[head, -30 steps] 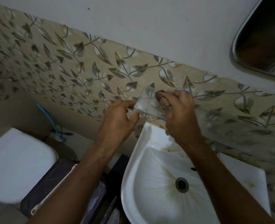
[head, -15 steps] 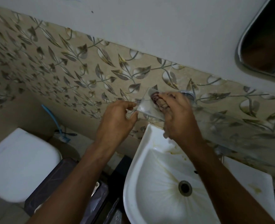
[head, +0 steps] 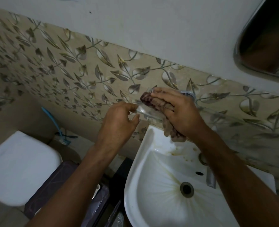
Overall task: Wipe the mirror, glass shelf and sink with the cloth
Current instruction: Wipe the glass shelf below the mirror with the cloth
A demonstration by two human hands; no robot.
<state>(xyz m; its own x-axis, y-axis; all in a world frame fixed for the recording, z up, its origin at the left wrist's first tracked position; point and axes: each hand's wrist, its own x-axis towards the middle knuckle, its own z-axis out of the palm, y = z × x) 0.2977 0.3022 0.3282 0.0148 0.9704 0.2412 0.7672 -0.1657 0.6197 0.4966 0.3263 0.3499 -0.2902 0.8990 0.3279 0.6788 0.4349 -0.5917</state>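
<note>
A clear glass shelf (head: pixel 147 113) juts from the leaf-patterned wall above the white sink (head: pixel 136 174). My left hand (head: pixel 119 122) pinches the shelf's left front corner between thumb and fingers. My right hand (head: pixel 176 110) lies flat on a brown patterned cloth (head: pixel 149 99) and presses it onto the top of the shelf; the cloth's tail (head: pixel 173 133) hangs under my wrist over the sink's rim. The sink bowl has yellowish stains around its drain (head: pixel 186 189). A steel-framed mirror (head: pixel 266 35) shows at the top right, cut off by the frame.
A white toilet lid (head: pixel 19 167) sits at lower left, with a dark purple bin (head: pixel 56 182) between it and the sink. A blue brush (head: pixel 56 123) leans in the corner. A metal tap (head: pixel 211 177) is partly hidden by my right forearm. A chrome shelf bracket (head: pixel 187 93) is on the wall.
My right hand has flattened and slid the cloth left along the top of the shelf. The left hand keeps hold of the shelf's corner. The view has tilted slightly.
</note>
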